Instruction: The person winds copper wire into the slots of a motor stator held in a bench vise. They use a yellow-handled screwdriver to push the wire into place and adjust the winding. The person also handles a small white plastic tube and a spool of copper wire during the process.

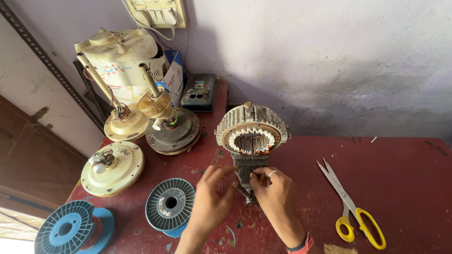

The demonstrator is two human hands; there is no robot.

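Observation:
A round ribbed metal motor stator (252, 129) with white slot liners and copper windings stands upright, clamped in a small bench vise (246, 171) on the dark red table (400, 178). My left hand (212, 197) hovers in front of the vise with fingers spread, slightly blurred, holding nothing I can see. My right hand (275, 190), a ring on one finger, pinches at the vise's handle just below the stator. Whether a thin wire runs between my fingers is too fine to tell.
Yellow-handled scissors (351, 207) lie to the right. A blue wire spool (169, 204) sits left of my hands, another (70, 230) at the table's corner. Three fan motor housings (172, 129) stand at the back left, with a cream appliance, a dark box and a wall switchboard behind.

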